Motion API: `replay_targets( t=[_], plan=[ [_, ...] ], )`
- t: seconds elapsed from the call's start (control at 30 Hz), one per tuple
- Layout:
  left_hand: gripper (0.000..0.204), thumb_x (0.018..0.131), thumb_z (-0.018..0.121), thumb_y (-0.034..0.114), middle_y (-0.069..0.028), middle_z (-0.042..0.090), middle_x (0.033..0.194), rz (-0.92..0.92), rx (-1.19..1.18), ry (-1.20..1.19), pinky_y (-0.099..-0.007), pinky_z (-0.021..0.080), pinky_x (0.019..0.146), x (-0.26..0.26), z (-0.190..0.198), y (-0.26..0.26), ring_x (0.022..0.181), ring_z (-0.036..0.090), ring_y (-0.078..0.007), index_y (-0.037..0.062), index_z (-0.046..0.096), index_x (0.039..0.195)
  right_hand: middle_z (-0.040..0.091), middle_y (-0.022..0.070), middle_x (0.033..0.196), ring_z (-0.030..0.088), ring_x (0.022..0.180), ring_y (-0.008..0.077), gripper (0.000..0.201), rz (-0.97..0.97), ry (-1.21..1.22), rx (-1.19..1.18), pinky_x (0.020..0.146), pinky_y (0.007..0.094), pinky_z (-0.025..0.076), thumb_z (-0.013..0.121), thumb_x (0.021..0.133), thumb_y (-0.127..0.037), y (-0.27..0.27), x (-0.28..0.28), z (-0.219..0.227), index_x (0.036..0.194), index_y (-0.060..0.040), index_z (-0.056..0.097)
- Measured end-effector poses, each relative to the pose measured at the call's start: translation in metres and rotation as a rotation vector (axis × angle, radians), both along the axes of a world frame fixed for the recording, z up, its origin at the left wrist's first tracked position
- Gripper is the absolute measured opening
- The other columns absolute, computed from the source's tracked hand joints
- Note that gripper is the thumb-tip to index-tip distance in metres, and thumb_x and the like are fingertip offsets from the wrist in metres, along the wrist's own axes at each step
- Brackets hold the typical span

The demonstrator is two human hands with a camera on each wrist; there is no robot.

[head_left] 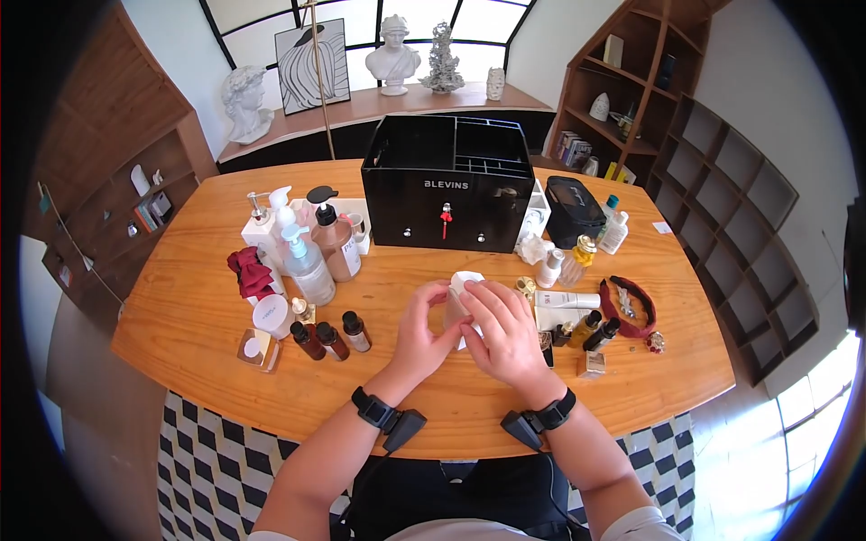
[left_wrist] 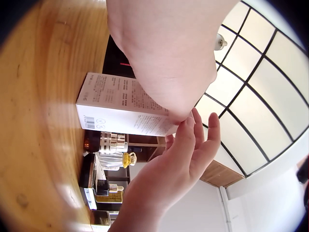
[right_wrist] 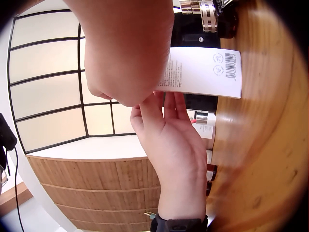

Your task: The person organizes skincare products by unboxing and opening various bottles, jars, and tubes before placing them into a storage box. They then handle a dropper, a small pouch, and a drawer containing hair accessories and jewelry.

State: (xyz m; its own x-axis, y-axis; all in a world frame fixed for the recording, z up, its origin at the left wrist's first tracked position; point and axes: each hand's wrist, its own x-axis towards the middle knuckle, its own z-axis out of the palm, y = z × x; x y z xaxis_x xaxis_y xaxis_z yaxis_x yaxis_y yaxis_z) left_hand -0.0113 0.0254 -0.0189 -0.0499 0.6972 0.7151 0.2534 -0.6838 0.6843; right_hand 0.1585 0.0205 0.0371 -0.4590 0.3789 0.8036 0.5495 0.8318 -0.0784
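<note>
A white printed box (head_left: 467, 281) stands upright on the wooden table between both hands. The left hand (head_left: 422, 332) curls its fingers round the box's left side, thumb near the front. The right hand (head_left: 503, 332) lies over its top and right side, fingers bent across the upper end. In the left wrist view the box (left_wrist: 120, 116) shows small print and a barcode, and the fingers meet at its top. From the right wrist view, the box (right_wrist: 203, 72) rests its base on the table; its top end is hidden by the hands.
Behind is a black organizer (head_left: 446, 198) marked BLEVINS. Pump bottles (head_left: 311, 270) and small dark bottles (head_left: 331, 341) stand left. To the right lie a white tube (head_left: 566, 300), a dark red headband (head_left: 642, 298), small bottles and a black pouch (head_left: 574, 212).
</note>
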Motion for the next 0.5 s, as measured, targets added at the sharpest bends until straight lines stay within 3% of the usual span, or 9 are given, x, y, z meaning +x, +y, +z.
replay_targets(
  t=[0.13, 0.5],
  plan=[
    [0.049, 0.08, 0.08, 0.004, -0.0155, 0.061, 0.123, 0.027, 0.042, 0.097, -0.0379, 0.052, 0.095, -0.003, 0.005, 0.001, 0.11, 0.063, -0.0294, 0.0023, 0.054, 0.121, 0.06, 0.0112, 0.132, 0.058, 0.118, 0.0327, 0.041, -0.024, -0.035, -0.009, 0.098, 0.0458, 0.047, 0.073, 0.082, -0.012, -0.001, 0.001, 0.003, 0.122, -0.0052, 0.065],
    [0.05, 0.079, 0.079, 0.003, -0.0147, 0.061, 0.123, 0.002, -0.004, -0.019, -0.038, 0.052, 0.094, -0.001, -0.006, 0.002, 0.109, 0.064, -0.0285, 0.003, 0.052, 0.121, 0.063, 0.0091, 0.127, 0.059, 0.115, 0.0317, 0.039, 0.015, -0.061, -0.012, 0.097, 0.0443, 0.047, 0.072, 0.081, -0.011, -0.002, -0.001, 0.003, 0.12, -0.0032, 0.067]
  ],
)
